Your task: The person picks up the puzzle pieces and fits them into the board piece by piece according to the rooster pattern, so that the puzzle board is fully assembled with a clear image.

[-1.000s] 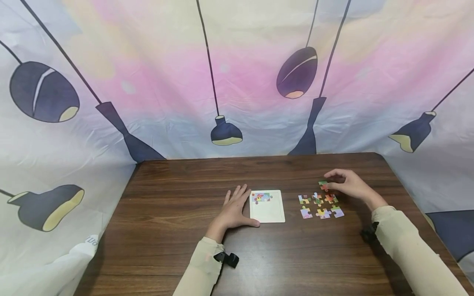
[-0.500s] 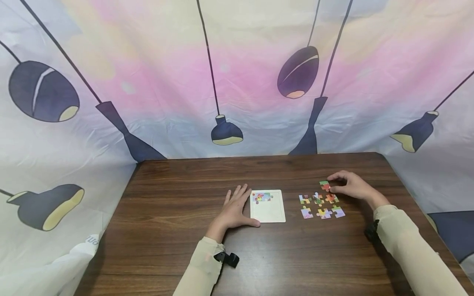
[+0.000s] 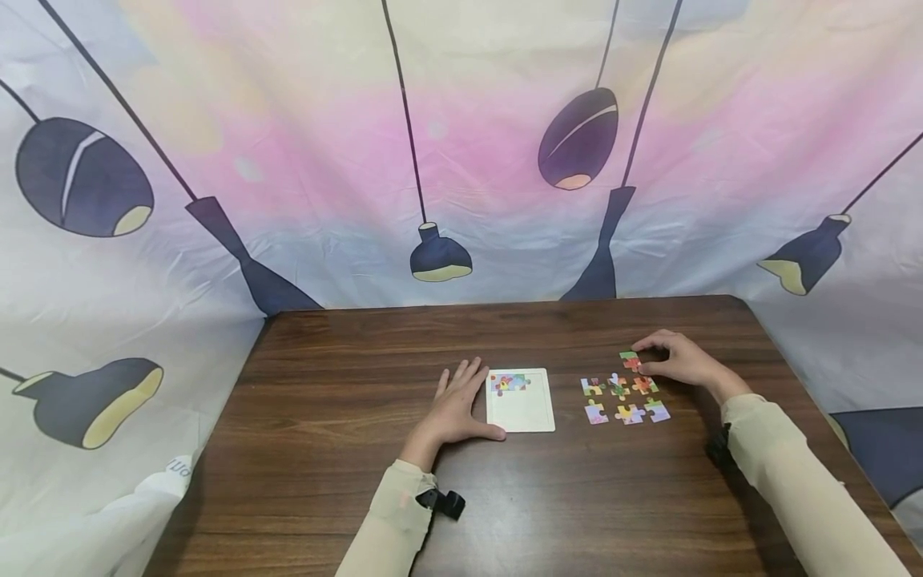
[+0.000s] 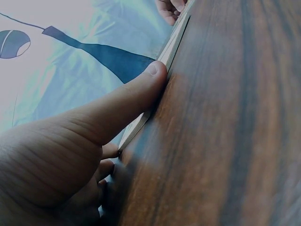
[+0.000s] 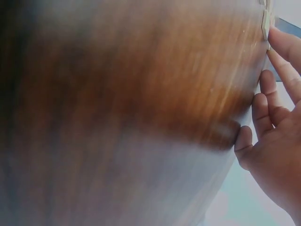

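My left hand (image 3: pixel 456 409) lies with spread, straight fingers along the left side of a white square puzzle board (image 3: pixel 521 413). Its thumb rests at the board's front edge, as the left wrist view shows up close. Joined puzzle pieces (image 3: pixel 509 384) fill the board's upper left corner. Over to the right, my right hand (image 3: pixel 681 362) pinches a green and red puzzle piece (image 3: pixel 630 361) by its edges with thumb and index finger. The other right fingers (image 5: pixel 261 110) rest at the tabletop in the right wrist view.
Loose puzzle pieces lie in two rows just in front of the pinched one, among them a yellow and lilac piece (image 3: pixel 630 415) and a red-orange piece (image 3: pixel 644 385). A dark wooden table (image 3: pixel 324 449) carries everything. Behind it hangs a curtain (image 3: pixel 324 160) printed with lamps.
My right hand shifts slightly right and then back left, its thumb now lower on the green and red piece's right edge. The left hand and the board keep still.
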{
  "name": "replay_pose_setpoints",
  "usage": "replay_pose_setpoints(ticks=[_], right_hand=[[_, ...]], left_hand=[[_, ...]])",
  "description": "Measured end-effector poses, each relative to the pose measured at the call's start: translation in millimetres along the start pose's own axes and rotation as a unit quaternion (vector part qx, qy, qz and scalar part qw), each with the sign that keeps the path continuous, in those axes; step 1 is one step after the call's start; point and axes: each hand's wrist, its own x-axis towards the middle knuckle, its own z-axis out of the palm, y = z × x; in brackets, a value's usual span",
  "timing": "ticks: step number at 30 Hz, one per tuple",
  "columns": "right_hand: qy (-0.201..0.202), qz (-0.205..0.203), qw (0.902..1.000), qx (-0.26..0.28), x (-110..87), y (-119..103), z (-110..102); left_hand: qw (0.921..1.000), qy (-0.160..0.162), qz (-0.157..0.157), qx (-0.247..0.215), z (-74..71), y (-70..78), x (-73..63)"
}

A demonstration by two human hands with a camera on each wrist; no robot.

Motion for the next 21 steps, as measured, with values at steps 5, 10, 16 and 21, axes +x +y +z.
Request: replay_pose_setpoints(ticks=[5, 10, 16, 21], right_hand=[[0.004, -0.007, 0.9999, -0.013, 0.4, 0.4, 1.8], [0.02, -0.015, 0.9991, -0.033, 1.1, -1.9, 3.3], [0.027, -0.006, 0.9985, -0.047, 1.9, -6.7, 4.5], [0.024, 0.014, 0.999, -0.036, 1.6, -7.2, 5.5]], left_hand=[[1.0, 0.0, -0.001, 0.003, 0.3, -0.5, 0.4], [1.0, 0.0, -0.001, 0.003, 0.4, -0.5, 0.3], [1.0, 0.003, 0.002, 0.003, -0.5, 0.2, 0.5], [1.0, 0.004, 0.001, 0.005, 1.1, -0.7, 0.0]])
